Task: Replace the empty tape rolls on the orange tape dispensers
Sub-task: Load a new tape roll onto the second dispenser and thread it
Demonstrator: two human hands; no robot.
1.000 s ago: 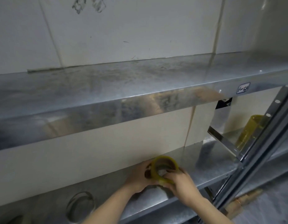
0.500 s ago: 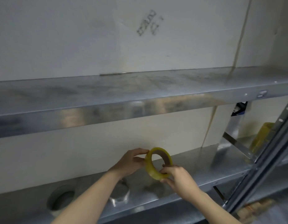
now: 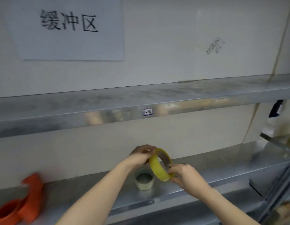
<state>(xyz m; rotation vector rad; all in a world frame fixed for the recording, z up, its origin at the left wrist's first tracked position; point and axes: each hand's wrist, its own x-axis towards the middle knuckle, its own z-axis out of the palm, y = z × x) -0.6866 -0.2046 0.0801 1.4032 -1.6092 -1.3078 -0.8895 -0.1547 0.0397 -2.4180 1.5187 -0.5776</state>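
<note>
- yellow tape roll (image 3: 159, 170) held up above the lower shelf (image 3: 214, 169) — left hand (image 3: 141, 155) pinching its top edge, right hand (image 3: 184, 175) gripping the bottom
- empty roll core (image 3: 144, 180) sits on the shelf right under it
- orange tape dispenser (image 3: 20, 203) way off left of the roll

1. The lower shelf (image 3: 206, 169) runs across the bottom, below the upper shelf (image 3: 141, 101).
2. A tape roll (image 3: 159, 170) is held above the lower shelf, near the middle.
3. The left hand (image 3: 141, 155) touches the roll at 10 o'clock; the right hand (image 3: 184, 175) touches it at 4 o'clock.
4. A small roll (image 3: 144, 181) lies on the shelf, just at 7 o'clock of the held roll.
5. A tape dispenser (image 3: 20, 203) lies on the same shelf, far at 9 o'clock.
6. A paper sign (image 3: 68, 28) hangs on the wall above the upper shelf, at 11 o'clock.
</note>
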